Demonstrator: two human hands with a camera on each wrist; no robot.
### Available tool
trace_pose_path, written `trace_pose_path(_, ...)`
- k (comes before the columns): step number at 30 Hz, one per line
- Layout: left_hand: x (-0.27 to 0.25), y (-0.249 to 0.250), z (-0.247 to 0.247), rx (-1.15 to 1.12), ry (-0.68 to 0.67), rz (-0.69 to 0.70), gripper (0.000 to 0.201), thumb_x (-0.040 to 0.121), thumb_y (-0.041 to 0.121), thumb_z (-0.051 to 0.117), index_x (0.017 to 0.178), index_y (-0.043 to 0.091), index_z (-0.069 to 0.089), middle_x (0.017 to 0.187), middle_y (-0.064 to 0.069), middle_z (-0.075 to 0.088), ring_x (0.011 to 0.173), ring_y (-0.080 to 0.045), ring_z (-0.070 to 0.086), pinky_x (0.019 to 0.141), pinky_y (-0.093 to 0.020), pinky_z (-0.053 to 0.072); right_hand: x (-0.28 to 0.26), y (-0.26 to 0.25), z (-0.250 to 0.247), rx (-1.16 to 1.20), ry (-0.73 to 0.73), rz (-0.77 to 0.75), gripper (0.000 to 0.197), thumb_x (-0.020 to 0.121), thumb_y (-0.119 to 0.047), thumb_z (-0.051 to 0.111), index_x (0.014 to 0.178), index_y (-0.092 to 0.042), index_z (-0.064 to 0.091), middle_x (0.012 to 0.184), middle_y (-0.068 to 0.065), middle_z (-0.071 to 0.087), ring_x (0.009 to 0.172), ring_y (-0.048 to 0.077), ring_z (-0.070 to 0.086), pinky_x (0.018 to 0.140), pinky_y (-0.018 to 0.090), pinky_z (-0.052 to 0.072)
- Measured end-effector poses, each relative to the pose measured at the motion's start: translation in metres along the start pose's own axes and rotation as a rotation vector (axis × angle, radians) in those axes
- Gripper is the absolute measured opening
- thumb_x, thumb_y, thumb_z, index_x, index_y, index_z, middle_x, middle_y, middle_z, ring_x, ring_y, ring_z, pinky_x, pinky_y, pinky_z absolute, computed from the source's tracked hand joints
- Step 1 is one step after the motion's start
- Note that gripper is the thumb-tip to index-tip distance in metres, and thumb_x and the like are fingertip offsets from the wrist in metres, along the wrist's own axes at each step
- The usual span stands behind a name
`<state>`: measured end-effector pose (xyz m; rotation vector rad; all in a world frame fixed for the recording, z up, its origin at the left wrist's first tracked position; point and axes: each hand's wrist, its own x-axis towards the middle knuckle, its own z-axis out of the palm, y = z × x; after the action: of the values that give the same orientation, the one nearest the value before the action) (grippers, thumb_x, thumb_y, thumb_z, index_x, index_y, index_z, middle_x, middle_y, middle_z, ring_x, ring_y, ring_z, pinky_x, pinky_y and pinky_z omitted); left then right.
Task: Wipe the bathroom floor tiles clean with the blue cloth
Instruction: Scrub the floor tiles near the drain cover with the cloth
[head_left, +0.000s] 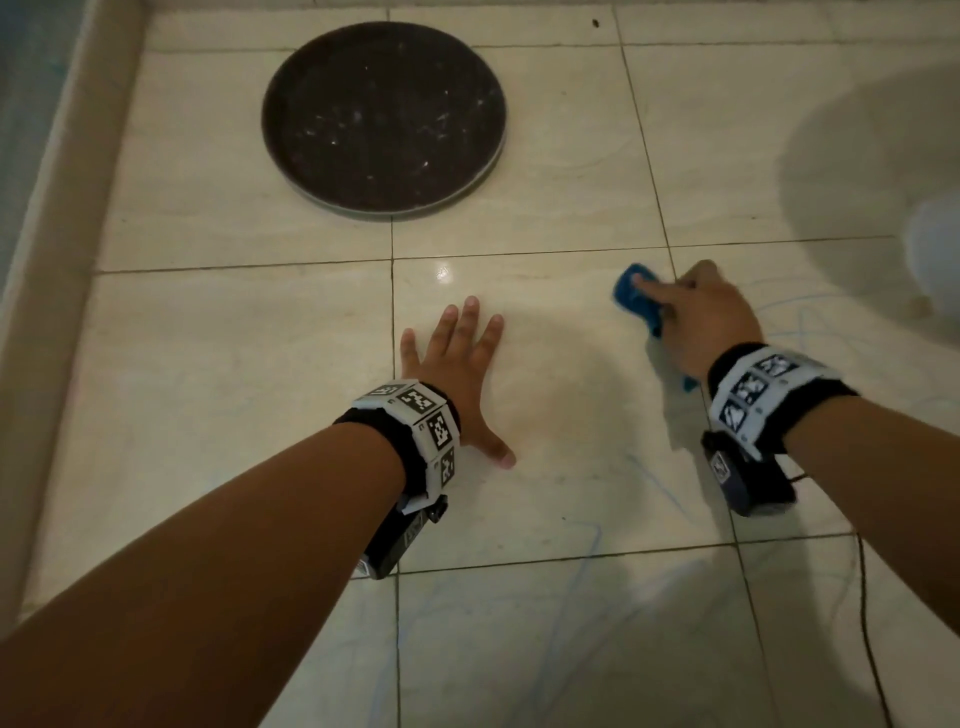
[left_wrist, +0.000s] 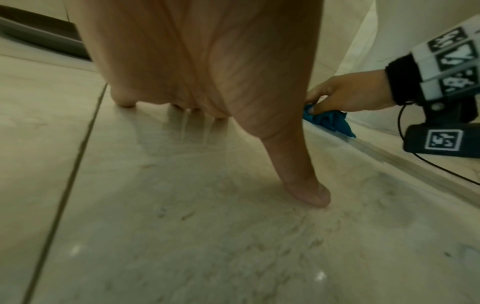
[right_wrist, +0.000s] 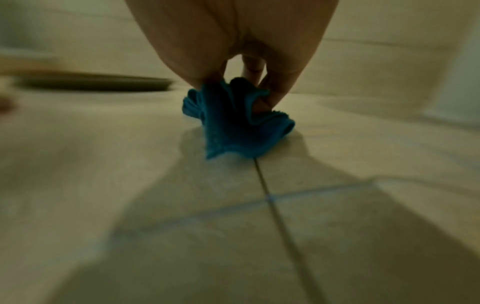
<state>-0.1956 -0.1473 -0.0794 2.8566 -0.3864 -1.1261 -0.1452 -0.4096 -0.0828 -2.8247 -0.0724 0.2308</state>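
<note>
Mid-wipe: right hand (head_left: 701, 317) gripping blue cloth (head_left: 636, 299) at 2 o'clock, left hand (head_left: 457, 364) flat, fingers spread on floor tiles (head_left: 234, 364); faint blue scribbles (head_left: 571, 613) left at 5 o'clock.

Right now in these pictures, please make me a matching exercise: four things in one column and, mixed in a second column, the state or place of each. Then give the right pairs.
Column one:
1. left hand
2. right hand
3. crumpled blue cloth
4. dark round tray

Column two:
A. bunched up on a grout line of the beige floor tiles
B. lies on the floor near the raised ledge, beyond the hands
C. flat on a tile, fingers spread
D. grips the cloth, one finger pressing on top

Pairs: 1-C, 2-D, 3-A, 4-B
</note>
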Motion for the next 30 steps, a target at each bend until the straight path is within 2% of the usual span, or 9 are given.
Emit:
trace_pose_path(3, -0.001, 0.000, 0.000, -0.003, 0.000, 0.001, 0.148, 0.056, 0.071, 0.076, 0.144, 0.026, -0.034, 0.149, -0.001, -0.044, 0.141, -0.022, -0.033, 0.113, -0.056, -0.012, -0.004, -0.005, 0.006, -0.004, 0.006, 0.152, 0.037, 0.092, -0.021, 0.050, 0.129, -0.019, 0.053, 0.108, 0.013, 0.044, 0.091, 0.031, 0.050, 0.073, 0.028, 0.037)
trace_pose_path(7, 0.001, -0.001, 0.001, 0.002, 0.012, 0.009, 0.148, 0.056, 0.072, 0.076, 0.144, 0.025, -0.034, 0.149, -0.002, -0.043, 0.141, -0.023, -0.032, 0.113, -0.055, -0.013, -0.029, -0.022, 0.014, -0.051, -0.098, -0.302, 0.042, 0.091, -0.013, 0.056, 0.129, -0.031, 0.054, 0.098, 0.003, 0.041, 0.083, 0.030, 0.048, 0.068, 0.031, 0.039)
trace_pose_path(13, 0.000, -0.001, 0.001, -0.013, -0.002, 0.011, 0.148, 0.056, 0.072, 0.076, 0.143, 0.027, -0.035, 0.148, 0.000, -0.045, 0.140, -0.022, -0.034, 0.112, -0.055, -0.013, 0.002, 0.008, -0.003, 0.038, 0.004, 0.198, 0.038, 0.094, -0.017, 0.048, 0.133, -0.019, 0.052, 0.106, 0.013, 0.042, 0.087, 0.030, 0.049, 0.077, 0.025, 0.037)
trace_pose_path(17, 0.002, -0.003, 0.002, -0.012, 0.015, 0.017, 0.148, 0.055, 0.072, 0.076, 0.144, 0.027, -0.034, 0.148, 0.000, -0.044, 0.141, -0.022, -0.033, 0.112, -0.054, -0.014, -0.043, -0.032, 0.016, 0.020, -0.143, -0.147, 0.030, 0.092, -0.035, 0.043, 0.113, -0.018, 0.057, 0.090, 0.005, 0.044, 0.075, 0.023, 0.048, 0.062, 0.027, 0.034)
trace_pose_path(20, 0.002, -0.003, 0.002, -0.008, 0.014, 0.010, 0.148, 0.055, 0.072, 0.077, 0.144, 0.027, -0.034, 0.148, -0.001, -0.044, 0.141, -0.022, -0.032, 0.113, -0.055, -0.013, -0.072, -0.052, 0.031, 0.008, -0.218, -0.283, 0.053, 0.084, -0.047, 0.028, 0.121, -0.019, 0.056, 0.095, 0.001, 0.044, 0.071, 0.012, 0.043, 0.062, 0.022, 0.036)
trace_pose_path(24, 0.000, -0.002, -0.002, 0.006, 0.009, 0.013, 0.148, 0.056, 0.071, 0.077, 0.145, 0.027, -0.032, 0.150, -0.001, -0.042, 0.142, -0.022, -0.030, 0.114, -0.055, -0.010, -0.046, -0.032, 0.019, 0.022, -0.133, -0.224, 0.037, 0.090, -0.024, 0.047, 0.126, -0.028, 0.058, 0.099, 0.002, 0.044, 0.077, 0.020, 0.046, 0.068, 0.029, 0.038)
trace_pose_path(26, -0.003, -0.001, -0.004, 0.016, 0.009, 0.014, 0.146, 0.057, 0.072, 0.076, 0.145, 0.026, -0.031, 0.151, -0.003, -0.041, 0.143, -0.023, -0.029, 0.115, -0.056, -0.010, -0.028, -0.012, 0.007, -0.005, -0.054, -0.034, 0.041, 0.092, -0.012, 0.050, 0.130, -0.027, 0.055, 0.106, 0.009, 0.043, 0.084, 0.029, 0.049, 0.074, 0.028, 0.038)
trace_pose_path(28, -0.008, 0.001, -0.003, 0.031, 0.026, 0.040, 0.145, 0.058, 0.074, 0.073, 0.145, 0.025, -0.032, 0.150, -0.004, -0.042, 0.142, -0.024, -0.031, 0.115, -0.056, -0.013, -0.033, -0.011, 0.007, -0.004, -0.033, 0.128, 0.041, 0.094, -0.014, 0.048, 0.133, -0.026, 0.052, 0.109, 0.012, 0.042, 0.087, 0.033, 0.050, 0.080, 0.031, 0.040)
trace_pose_path(30, -0.015, 0.006, 0.006, 0.046, 0.063, 0.091, 0.144, 0.058, 0.076, 0.070, 0.144, 0.025, -0.033, 0.148, -0.004, -0.044, 0.140, -0.024, -0.034, 0.114, -0.056, -0.015, -0.059, -0.027, 0.017, -0.004, -0.060, 0.049, 0.042, 0.094, -0.017, 0.046, 0.134, -0.027, 0.050, 0.104, 0.010, 0.040, 0.086, 0.029, 0.046, 0.077, 0.029, 0.038)
